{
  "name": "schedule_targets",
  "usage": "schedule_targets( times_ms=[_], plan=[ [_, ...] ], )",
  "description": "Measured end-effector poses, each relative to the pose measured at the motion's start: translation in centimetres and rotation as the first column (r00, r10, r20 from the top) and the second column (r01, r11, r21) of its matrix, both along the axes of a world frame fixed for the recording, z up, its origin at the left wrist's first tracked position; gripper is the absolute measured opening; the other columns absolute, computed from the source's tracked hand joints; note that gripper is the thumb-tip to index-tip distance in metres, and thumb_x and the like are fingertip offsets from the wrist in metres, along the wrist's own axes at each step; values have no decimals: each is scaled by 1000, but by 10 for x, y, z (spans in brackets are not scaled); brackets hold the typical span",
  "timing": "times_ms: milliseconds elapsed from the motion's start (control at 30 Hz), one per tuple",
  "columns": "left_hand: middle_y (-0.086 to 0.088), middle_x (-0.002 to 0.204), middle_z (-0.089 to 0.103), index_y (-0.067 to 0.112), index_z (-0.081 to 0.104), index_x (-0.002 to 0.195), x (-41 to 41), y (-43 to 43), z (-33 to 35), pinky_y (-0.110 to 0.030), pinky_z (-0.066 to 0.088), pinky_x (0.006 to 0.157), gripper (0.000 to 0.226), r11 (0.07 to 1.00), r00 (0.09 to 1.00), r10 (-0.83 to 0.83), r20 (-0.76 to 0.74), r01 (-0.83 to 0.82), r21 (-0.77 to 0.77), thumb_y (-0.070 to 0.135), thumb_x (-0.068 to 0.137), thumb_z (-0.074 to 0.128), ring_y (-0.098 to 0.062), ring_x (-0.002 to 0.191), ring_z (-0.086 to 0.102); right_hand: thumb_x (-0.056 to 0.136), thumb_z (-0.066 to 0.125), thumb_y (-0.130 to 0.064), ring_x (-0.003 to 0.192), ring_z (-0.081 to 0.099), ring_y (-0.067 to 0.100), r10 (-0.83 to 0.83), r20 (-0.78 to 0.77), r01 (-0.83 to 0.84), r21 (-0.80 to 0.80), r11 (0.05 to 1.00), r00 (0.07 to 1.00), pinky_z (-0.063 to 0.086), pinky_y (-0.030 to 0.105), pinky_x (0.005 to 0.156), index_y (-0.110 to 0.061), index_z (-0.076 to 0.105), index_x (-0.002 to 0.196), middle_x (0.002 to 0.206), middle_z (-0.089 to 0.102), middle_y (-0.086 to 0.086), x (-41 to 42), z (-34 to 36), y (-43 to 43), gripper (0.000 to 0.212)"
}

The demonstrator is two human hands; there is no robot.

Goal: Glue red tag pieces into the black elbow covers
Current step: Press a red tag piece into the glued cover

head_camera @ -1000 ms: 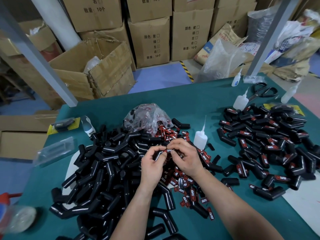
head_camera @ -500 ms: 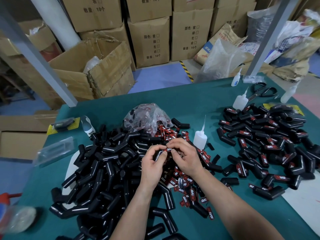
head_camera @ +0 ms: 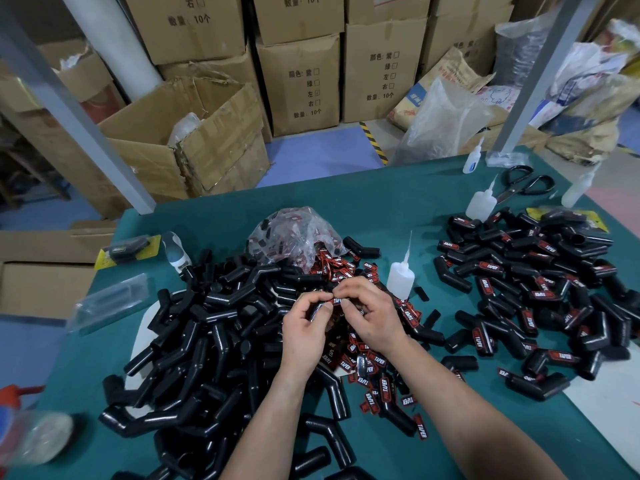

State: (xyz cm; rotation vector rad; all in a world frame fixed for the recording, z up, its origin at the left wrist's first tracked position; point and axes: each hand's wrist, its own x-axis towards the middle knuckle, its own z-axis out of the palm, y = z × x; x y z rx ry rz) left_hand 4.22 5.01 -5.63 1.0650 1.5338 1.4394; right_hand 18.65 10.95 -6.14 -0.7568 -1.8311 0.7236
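Observation:
My left hand point(head_camera: 304, 327) grips a black elbow cover point(head_camera: 317, 309) at the middle of the table. My right hand point(head_camera: 369, 315) pinches a red tag point(head_camera: 336, 301) against that cover. A large heap of plain black covers point(head_camera: 207, 341) lies to the left. Loose red tags point(head_camera: 374, 372) are strewn under and in front of my hands. To the right sits a heap of covers with red tags on them point(head_camera: 540, 289). A white glue bottle point(head_camera: 401, 277) stands just right of my hands.
A clear bag of tags point(head_camera: 294, 237) lies behind my hands. More glue bottles point(head_camera: 480, 202), black scissors point(head_camera: 523, 185) and a clear plastic case point(head_camera: 110, 299) sit on the green table point(head_camera: 381, 202). Cardboard boxes point(head_camera: 301, 81) stand beyond the far edge.
Both hands stay together over the tag pile; the fingers have shifted only slightly on the cover and tag.

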Motion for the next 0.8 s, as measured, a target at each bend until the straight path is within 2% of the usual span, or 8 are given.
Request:
schedule_targets(
  times_ms=[167,267,367,500,567,633,700,800],
  plan=[
    [-1,110,78,32,77,108,1,1,5,-31,60,83,33,1000,981,-16,191,18,-8,20,96,49,-17,97,74,98,57,-25,114,64,17,58,-8,-58,-290,955,998,52,36,99,-13,70,122,119,68,-4,3,-1,2,30],
    [-2,103,78,29,77,106,3,2,5,-24,58,77,32,999,974,33,223,-32,-8,16,99,49,-17,88,73,91,74,-20,111,64,14,77,8,-70,-353,933,997,52,25,91,-26,75,103,110,66,-13,2,8,6,15],
    [-6,95,77,18,74,105,-1,6,3,-24,58,79,31,989,948,142,286,-144,-14,7,108,45,-19,89,73,83,78,-35,95,68,12,225,81,-151,-521,840,971,55,32,84,-33,76,91,103,69,-10,18,33,14,8],
    [-4,86,74,11,71,102,-2,9,3,-23,55,68,29,981,930,189,317,-195,-12,6,110,43,-16,75,68,80,78,-43,71,61,-4,536,452,-196,-605,771,713,43,10,67,-34,77,95,81,70,-23,38,56,13,16],
    [-3,86,73,13,71,101,-2,9,1,-22,53,64,30,981,932,184,313,-196,6,6,110,43,-15,72,66,82,77,-41,72,60,-8,564,586,-173,-588,790,582,42,9,65,-34,78,96,79,68,-29,37,57,8,16],
    [-3,84,72,17,72,99,-4,9,0,-23,51,61,31,976,924,198,327,-218,24,8,109,44,-15,71,64,84,73,-45,84,62,-2,487,684,-160,-485,860,544,49,21,78,-31,78,99,89,71,-21,30,56,3,21],
    [-2,81,69,24,74,95,-6,9,2,-23,48,59,33,962,901,236,364,-270,47,10,108,46,-14,68,61,89,67,-46,96,60,7,367,702,-203,-309,929,610,49,32,92,-29,77,103,98,71,-13,18,51,-5,25],
    [2,79,66,29,72,95,-8,9,3,-25,46,64,32,923,861,329,389,-380,61,10,106,48,-12,67,57,96,62,-26,106,57,18,205,616,-198,-80,977,760,50,36,95,-20,74,115,110,69,-4,-7,32,-15,23]
  ],
)
